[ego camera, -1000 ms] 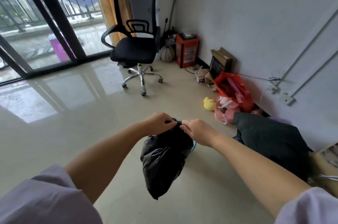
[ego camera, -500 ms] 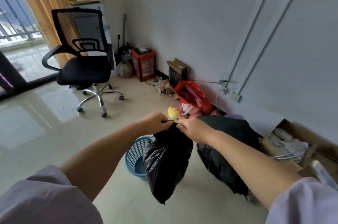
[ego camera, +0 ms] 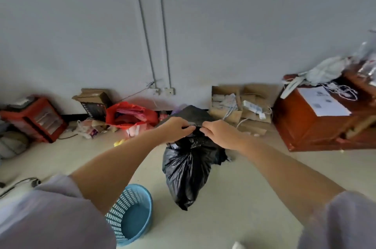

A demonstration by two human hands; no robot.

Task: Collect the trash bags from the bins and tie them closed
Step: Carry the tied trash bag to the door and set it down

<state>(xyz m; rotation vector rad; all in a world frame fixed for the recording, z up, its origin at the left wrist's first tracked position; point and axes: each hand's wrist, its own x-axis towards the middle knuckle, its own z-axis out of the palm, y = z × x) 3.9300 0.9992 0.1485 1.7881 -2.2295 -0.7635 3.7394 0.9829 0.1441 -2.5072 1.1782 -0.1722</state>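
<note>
Left hand [ego camera: 176, 129] and right hand [ego camera: 218, 132]: both curled tight on the gathered neck of the black trash bag [ego camera: 187, 169], knuckles facing each other, a short strip of black plastic stretched between them. Exact finger placement under the plastic cannot be made out.

Bag hangs from the two hands, clear of the floor [ego camera: 234, 198], bulging in the middle and tapering to a point at the bottom. Plastic wrinkled and glossy.

Blue basket bin [ego camera: 132, 214]: on the floor below and left of the bag, apart from it, no liner visible inside.

A second black bag [ego camera: 193, 113] sits behind the hands, near the wall [ego camera: 223, 25]. Left of it, a red bag [ego camera: 130, 115] with pink contents; further left, a red cabinet [ego camera: 34, 117]. Right of it, open cardboard boxes [ego camera: 240, 104], then a brown wooden cabinet [ego camera: 317, 122] with papers on top.
</note>
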